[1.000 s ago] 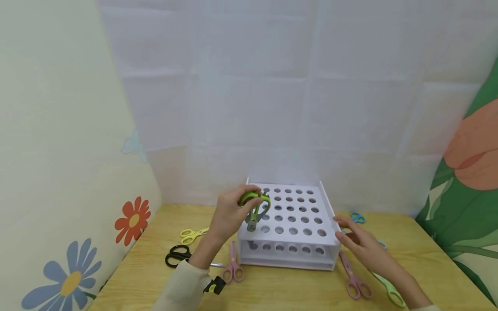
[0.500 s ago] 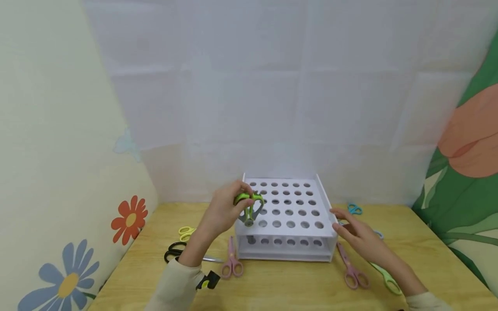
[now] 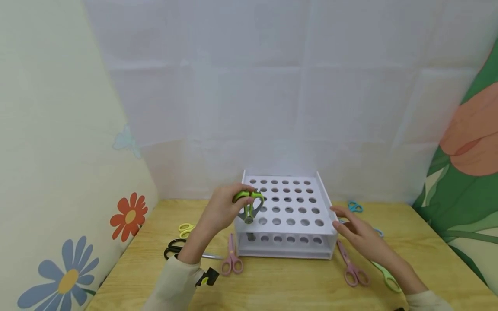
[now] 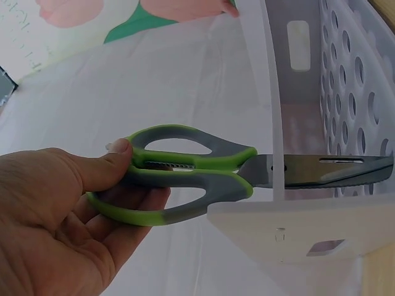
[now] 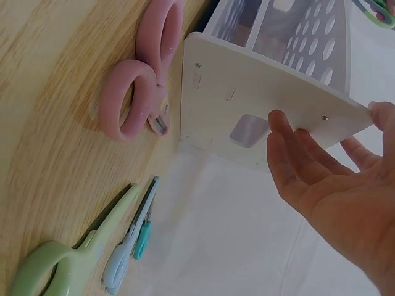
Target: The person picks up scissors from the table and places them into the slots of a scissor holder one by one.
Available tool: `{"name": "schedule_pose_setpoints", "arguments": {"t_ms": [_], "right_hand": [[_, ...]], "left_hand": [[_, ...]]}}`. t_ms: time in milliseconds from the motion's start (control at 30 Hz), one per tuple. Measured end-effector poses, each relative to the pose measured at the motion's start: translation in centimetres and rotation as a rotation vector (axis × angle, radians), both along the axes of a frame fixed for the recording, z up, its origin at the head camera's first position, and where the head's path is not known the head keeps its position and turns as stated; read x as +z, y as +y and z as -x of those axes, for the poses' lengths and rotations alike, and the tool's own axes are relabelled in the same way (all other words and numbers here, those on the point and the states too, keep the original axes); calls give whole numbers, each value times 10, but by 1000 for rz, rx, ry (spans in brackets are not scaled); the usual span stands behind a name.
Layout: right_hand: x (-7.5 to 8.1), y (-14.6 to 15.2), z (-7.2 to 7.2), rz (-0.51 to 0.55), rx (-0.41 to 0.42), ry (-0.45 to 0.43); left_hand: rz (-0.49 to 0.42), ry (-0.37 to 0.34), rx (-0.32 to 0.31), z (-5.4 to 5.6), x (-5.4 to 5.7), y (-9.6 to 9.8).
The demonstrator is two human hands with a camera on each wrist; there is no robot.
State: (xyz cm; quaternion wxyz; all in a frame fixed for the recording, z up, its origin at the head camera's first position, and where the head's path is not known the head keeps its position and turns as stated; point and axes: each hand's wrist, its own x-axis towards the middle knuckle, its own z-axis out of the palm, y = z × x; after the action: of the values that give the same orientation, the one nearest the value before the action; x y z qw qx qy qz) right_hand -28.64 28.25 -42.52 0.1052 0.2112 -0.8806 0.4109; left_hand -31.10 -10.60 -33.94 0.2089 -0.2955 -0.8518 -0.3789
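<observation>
My left hand (image 3: 221, 209) grips green-and-grey scissors (image 4: 231, 163) by the handles, thumb on one loop and fingers behind the other. Their blades point down through a front-left hole of the white two-tier rack (image 3: 284, 229). In the left wrist view, the blade tip (image 4: 379, 168) reaches the lower perforated shelf (image 4: 350, 126). My right hand (image 3: 363, 237) is at the rack's right side. In the right wrist view, its fingers lie against the outer side panel (image 5: 247, 86), and the thumb is at the panel's corner.
Pink scissors (image 3: 232, 259) lie before the rack's left corner, with black scissors (image 3: 177, 247) and yellow scissors (image 3: 186, 229) further left. On the right lie other pink scissors (image 3: 351, 270), light green scissors (image 5: 68, 265), pale blue scissors (image 5: 126, 246) and teal scissors (image 5: 142, 239).
The green-and-grey scissors have turned slightly, their handles now facing the head camera more squarely. The head view has shifted a little. Both hands keep their places at the rack.
</observation>
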Motion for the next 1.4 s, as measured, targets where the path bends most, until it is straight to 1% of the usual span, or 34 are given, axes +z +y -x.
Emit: {"name": "schedule_pose_setpoints", "arguments": {"t_ms": [233, 433, 533, 733, 967, 1133, 1300, 1400], "right_hand": [[2, 2, 1, 3, 8, 1], [2, 2, 1, 9, 8, -10], [1, 1, 1, 16, 11, -26], [1, 1, 0, 13, 2, -38], [4, 1, -1, -3, 2, -22], [4, 2, -1, -5, 4, -16], [4, 1, -1, -3, 5, -38], [5, 0, -2, -7, 11, -50]], "left_hand": [[-3, -20, 12, 2, 0, 1], [8, -21, -9, 4, 1, 1], [16, -32, -20, 4, 1, 2], [-12, -59, -38, 5, 2, 1], [-9, -38, -21, -2, 6, -3], [-43, -31, -1, -6, 11, -8], [-56, -22, 27, -6, 11, -21], [-41, -18, 57, -6, 9, -32]]}}
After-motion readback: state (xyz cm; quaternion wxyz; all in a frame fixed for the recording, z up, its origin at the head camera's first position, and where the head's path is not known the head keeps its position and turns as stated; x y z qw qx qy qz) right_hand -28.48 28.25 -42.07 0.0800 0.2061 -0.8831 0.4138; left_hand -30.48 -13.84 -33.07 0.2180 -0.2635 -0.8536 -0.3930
